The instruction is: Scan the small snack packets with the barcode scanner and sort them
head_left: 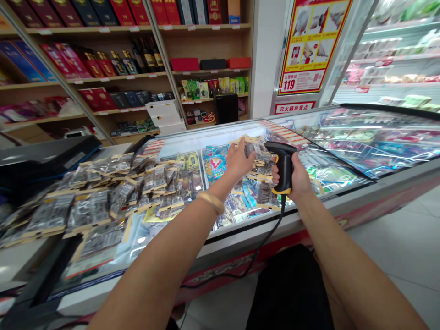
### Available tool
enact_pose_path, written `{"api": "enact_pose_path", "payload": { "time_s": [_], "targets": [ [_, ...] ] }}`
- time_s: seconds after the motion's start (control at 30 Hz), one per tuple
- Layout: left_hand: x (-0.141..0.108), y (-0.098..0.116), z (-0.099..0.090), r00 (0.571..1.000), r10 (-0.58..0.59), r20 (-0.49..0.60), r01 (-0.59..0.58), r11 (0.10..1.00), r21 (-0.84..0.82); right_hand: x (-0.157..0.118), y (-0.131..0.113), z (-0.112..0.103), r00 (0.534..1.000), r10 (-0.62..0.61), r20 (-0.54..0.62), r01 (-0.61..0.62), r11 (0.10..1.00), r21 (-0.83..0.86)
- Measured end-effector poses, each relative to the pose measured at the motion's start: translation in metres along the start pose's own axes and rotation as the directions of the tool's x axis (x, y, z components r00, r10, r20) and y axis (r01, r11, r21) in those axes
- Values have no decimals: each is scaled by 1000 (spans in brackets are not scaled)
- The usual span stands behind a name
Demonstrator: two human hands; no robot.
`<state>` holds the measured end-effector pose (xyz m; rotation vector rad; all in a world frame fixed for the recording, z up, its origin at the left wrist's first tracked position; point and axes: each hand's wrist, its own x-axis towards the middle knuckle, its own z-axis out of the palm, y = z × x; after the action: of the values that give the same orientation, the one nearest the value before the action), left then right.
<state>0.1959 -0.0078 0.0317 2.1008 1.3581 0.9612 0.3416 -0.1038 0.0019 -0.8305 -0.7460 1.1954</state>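
Observation:
My right hand (299, 178) is wrapped around the grip of a black and yellow handheld barcode scanner (284, 167), whose cord hangs down from the handle. Beyond the glass front edge, my left hand (238, 160) reaches over a small pile of packets (263, 158), fingers curled, with a dark clear-wrapped packet (247, 149) between thumb and fingers. Its far side is hidden. A large heap of similar clear packets (91, 206) with tan strips spreads over the left of the freezer's glass top. A gold bangle (211, 201) circles my left wrist.
The chest freezer (220, 229) with a sliding glass lid holds colourful packs, including a blue one (215, 162). Shelves (113, 75) of boxes and bottles stand behind. A black cable (237, 276) loops below the freezer edge. A dark device (51, 158) sits at left.

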Motion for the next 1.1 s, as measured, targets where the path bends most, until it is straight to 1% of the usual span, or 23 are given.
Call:
{"api": "enact_pose_path", "payload": {
  "time_s": [0.07, 0.13, 0.2, 0.27, 0.37, 0.43, 0.5, 0.57, 0.6, 0.67, 0.7, 0.73, 0.8, 0.87, 0.93, 1.03, 1.1],
  "targets": [
    [-3, -3, -6, 999, 28, -38, -29, 999, -19, -1, -2, 2, 1000, 0, 5, 0, 1000, -3],
    [-9, -8, -16, 996, 57, -74, -59, 998, -35, -3, -5, 5, 1000, -19, 21, 19, 1000, -6],
    [-18, -18, -31, 989, 96, -114, -102, 994, -46, -6, -7, 12, 998, -50, 37, 51, 999, -5],
    [-30, -34, -52, 974, 141, -176, -152, 987, -48, -11, -6, 24, 996, -64, 59, 64, 998, -4],
    [-55, -66, -96, 932, 166, -322, -187, 982, -33, -21, 3, 53, 992, -17, 127, 18, 1000, -3],
    [-77, -90, -131, 896, 141, -420, -161, 987, -13, -29, 14, 78, 982, 34, 187, -36, 999, 6],
    [-104, -115, -168, 873, 95, -479, -94, 995, 26, -38, 29, 102, 963, 105, 249, -113, 994, 16],
    [-133, -139, -204, 849, 55, -525, -2, 995, 101, -47, 45, 125, 931, 188, 313, -202, 979, 13],
    [-147, -150, -220, 850, 28, -526, 49, 990, 132, -52, 53, 135, 909, 228, 348, -245, 969, 5],
    [-174, -170, -248, 879, -34, -476, 147, 968, 202, -60, 67, 153, 858, 299, 417, -317, 948, -28],
    [-185, -179, -258, 903, -72, -424, 187, 953, 237, -63, 73, 161, 830, 333, 448, -347, 936, -54],
    [-196, -186, -267, 926, -103, -365, 212, 938, 273, -66, 79, 168, 801, 366, 474, -373, 924, -82],
    [-212, -197, -278, 960, -139, -242, 218, 916, 338, -71, 89, 179, 747, 422, 514, -413, 900, -138],
    [-223, -204, -283, 978, -147, -147, 192, 907, 376, -75, 98, 186, 700, 460, 546, -437, 881, -182],
    [-228, -207, -285, 984, -161, -78, 179, 899, 400, -77, 105, 191, 671, 487, 560, -452, 866, -211],
    [-228, -205, -287, 978, -209, 0, 184, 863, 470, -79, 111, 194, 652, 521, 550, -474, 847, -240],
    [-225, -201, -289, 975, -219, 45, 163, 835, 525, -80, 112, 195, 644, 538, 544, -493, 836, -243]
  ]
}}
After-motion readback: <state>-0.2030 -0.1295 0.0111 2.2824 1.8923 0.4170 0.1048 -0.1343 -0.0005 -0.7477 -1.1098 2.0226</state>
